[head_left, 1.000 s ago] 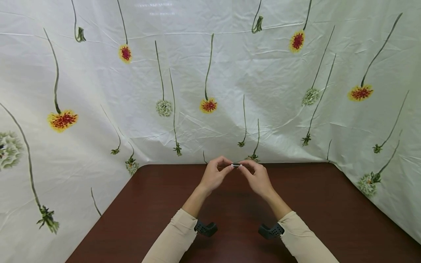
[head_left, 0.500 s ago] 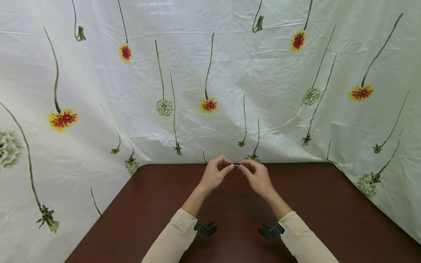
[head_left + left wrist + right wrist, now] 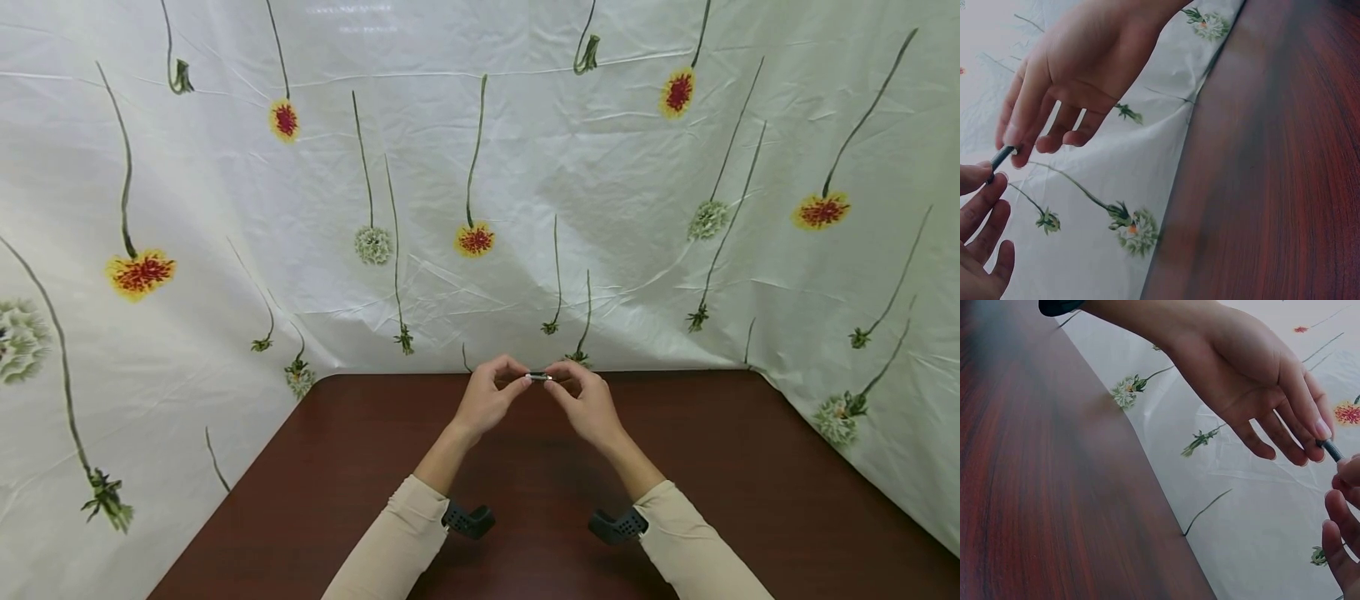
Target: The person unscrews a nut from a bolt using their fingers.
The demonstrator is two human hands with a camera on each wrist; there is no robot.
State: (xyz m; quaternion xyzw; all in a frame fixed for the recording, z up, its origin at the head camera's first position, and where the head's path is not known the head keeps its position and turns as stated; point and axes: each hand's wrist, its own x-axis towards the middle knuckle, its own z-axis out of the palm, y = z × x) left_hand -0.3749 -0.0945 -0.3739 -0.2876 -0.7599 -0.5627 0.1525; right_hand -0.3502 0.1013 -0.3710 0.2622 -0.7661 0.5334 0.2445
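Note:
A small dark grey bolt (image 3: 538, 377), ridged like a thread along its side, is held level between both hands above the table's far edge. My left hand (image 3: 483, 402) pinches one end between thumb and fingertips. At the other end, my right hand (image 3: 591, 407) pinches it the same way. The right wrist view shows the ridges of the bolt (image 3: 1334, 450) between the two hands. In the left wrist view the bolt (image 3: 1001, 156) is partly covered by fingertips, and the other fingers of both hands are loosely bent.
A dark red-brown wooden table (image 3: 360, 467) lies beneath the arms. Behind and beside it hangs a white cloth (image 3: 622, 167) printed with flowers and stems. Black wrist straps with camera mounts (image 3: 469, 521) sit on both forearms, over beige sleeves.
Both hands stay almost in place around the bolt. Only a slight shift of the right fingertips shows, with a bit more of the bolt's right end visible.

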